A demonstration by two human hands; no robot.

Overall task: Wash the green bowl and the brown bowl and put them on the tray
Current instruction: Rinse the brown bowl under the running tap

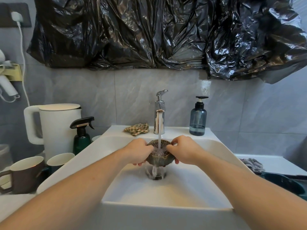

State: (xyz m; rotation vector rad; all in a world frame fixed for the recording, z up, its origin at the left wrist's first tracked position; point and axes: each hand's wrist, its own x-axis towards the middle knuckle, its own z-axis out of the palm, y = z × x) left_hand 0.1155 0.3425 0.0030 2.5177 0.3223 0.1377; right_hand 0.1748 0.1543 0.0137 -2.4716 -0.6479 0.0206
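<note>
I hold a dark brownish bowl [159, 161] with a pale rim over the middle of the white sink [166, 205], right under the chrome tap [159, 120]. Water runs from the tap into the bowl, spills over its edge and falls to the drain [156, 175]. My left hand [139, 151] grips the bowl's left side, with the thumb over the rim. My right hand [184, 150] grips the right side the same way. A dark green rounded shape [282, 183], possibly the green bowl, lies at the right edge, partly hidden by my right forearm.
A white kettle [56, 127], a dark green spray bottle [82, 136] and mugs [25, 173] crowd the counter left of the sink. A checked cloth [137, 129] and a blue soap dispenser [198, 120] stand on the back ledge. Black plastic sheeting [149, 30] hangs above.
</note>
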